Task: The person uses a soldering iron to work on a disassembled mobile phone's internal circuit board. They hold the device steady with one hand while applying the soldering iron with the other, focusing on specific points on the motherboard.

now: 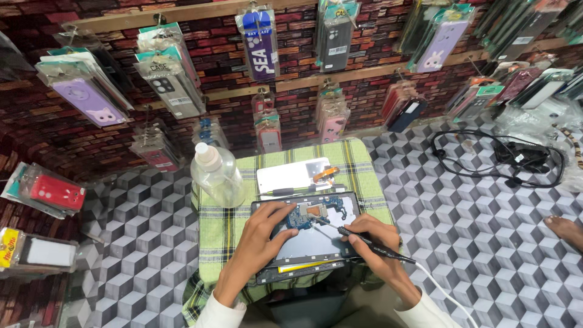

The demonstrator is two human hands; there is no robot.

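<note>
Fingers (280,214) of left hand (261,240) spread flat, pressing on opened black phone body with blue circuit board (316,214); right hand (373,243) pinched around thin black soldering-style tool with white cord (364,242).

Phone body lying across near edge of green plaid cloth-covered stand (231,228) — tool tip touching board. Beside far-left corner, clear plastic bottle with pale cap (215,173); behind phone, white rectangular panel with orange flex strip (294,175) near far edge.
</note>
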